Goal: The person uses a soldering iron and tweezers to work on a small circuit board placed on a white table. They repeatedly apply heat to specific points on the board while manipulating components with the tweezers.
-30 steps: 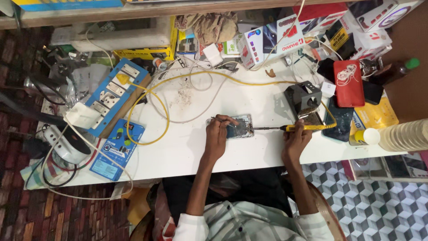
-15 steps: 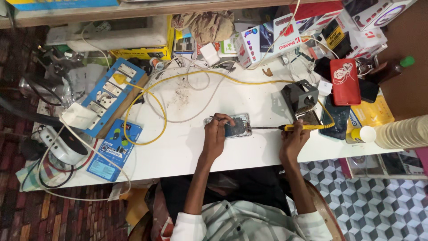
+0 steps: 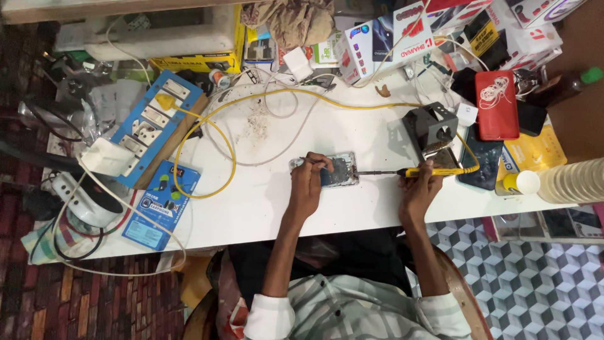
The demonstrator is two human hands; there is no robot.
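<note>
Fingers of the left hand [image 3: 306,189] press the opened phone [image 3: 336,170] flat on the white worktop [image 3: 264,208] to steady it, while right hand [image 3: 418,192] fingers, clamped around the yellow-handled soldering iron [image 3: 412,171], hold its tip at the phone's right edge.

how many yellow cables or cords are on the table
2: one long yellow cable loops from the blue socket board across the white table; another runs from the yellow-handled soldering iron in the right hand. Clutter may hide more.
</note>
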